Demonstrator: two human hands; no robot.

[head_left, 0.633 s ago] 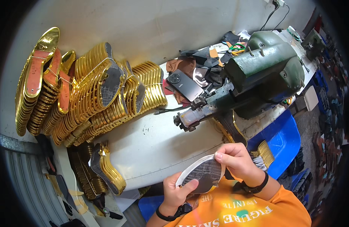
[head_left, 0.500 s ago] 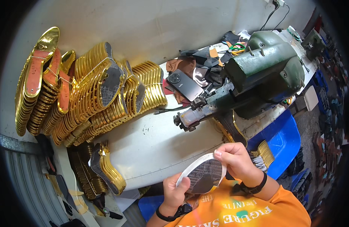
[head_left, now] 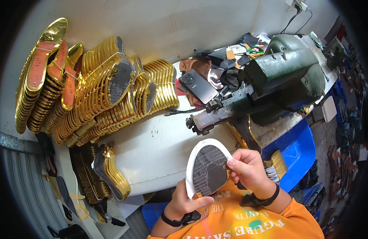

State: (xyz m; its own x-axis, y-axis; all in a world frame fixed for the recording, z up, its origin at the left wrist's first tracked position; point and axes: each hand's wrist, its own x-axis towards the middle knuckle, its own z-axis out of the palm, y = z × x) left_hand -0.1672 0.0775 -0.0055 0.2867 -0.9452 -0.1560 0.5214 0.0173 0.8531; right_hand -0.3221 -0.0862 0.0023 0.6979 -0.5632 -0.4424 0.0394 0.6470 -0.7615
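In front of my chest I hold a shoe insole (head_left: pixel 210 169), with a dark grey, line-marked face and a white strip around its rounded edge. My left hand (head_left: pixel 186 202) grips its lower left edge, the thumb lying across the face. At the right edge, the thumb and fingers of my right hand (head_left: pixel 247 169) pinch it. Its underside is hidden from me. Just beyond it, the metal arm (head_left: pixel 204 119) of a dark green sewing machine (head_left: pixel 285 75) points toward the left.
Tied bundles of gold-edged insoles (head_left: pixel 100 91) are stacked at the left of the white table (head_left: pixel 152 147). A smaller gold stack (head_left: pixel 112 171) lies nearer. A phone (head_left: pixel 198 87) rests by fabric scraps and green-handled scissors (head_left: pixel 255 51). A blue bin (head_left: pixel 297 149) stands at right.
The insole has been turned more upright and raised, its white rounded end now pointing away from me. My right hand has slid down its right edge.
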